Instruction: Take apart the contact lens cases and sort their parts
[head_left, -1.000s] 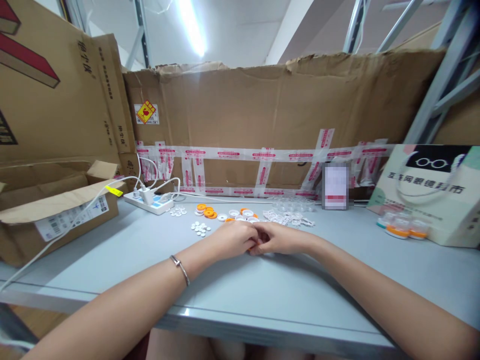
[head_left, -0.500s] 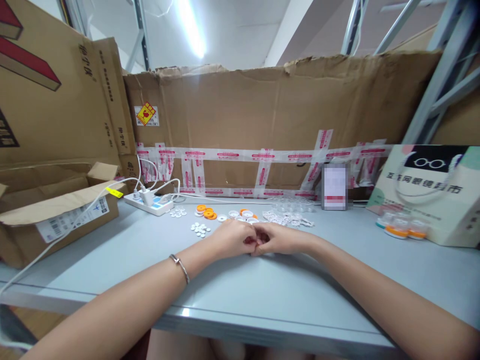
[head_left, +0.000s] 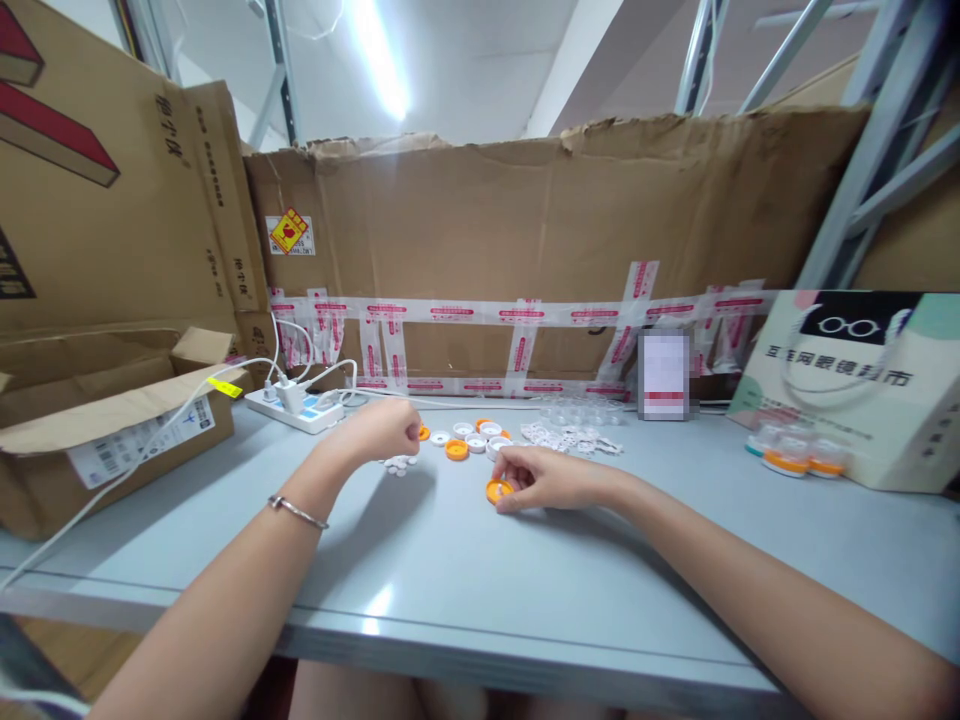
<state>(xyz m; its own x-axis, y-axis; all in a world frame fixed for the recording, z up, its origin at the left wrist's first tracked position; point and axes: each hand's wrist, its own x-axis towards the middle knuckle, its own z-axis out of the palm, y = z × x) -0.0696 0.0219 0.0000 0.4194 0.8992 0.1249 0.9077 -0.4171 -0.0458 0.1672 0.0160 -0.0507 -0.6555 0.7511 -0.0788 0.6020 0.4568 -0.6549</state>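
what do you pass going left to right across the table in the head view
open cardboard box → power strip → left hand → orange cap → right hand pinching that cap → blurred card → printed paper bag

Hidden, cropped and blurred on the grey table (head_left: 525, 590)
The curled left hand (head_left: 384, 432) conceals its palm and some of the small white discs (head_left: 399, 464); fingers of the right hand (head_left: 544, 477) cover part of the round orange plastic cap (head_left: 496, 490). The upright card (head_left: 664, 375) at the far edge is blurred out. The brown cardboard box (head_left: 90, 420) is cut off at the left and the printed paper bag (head_left: 862, 390) at the right.
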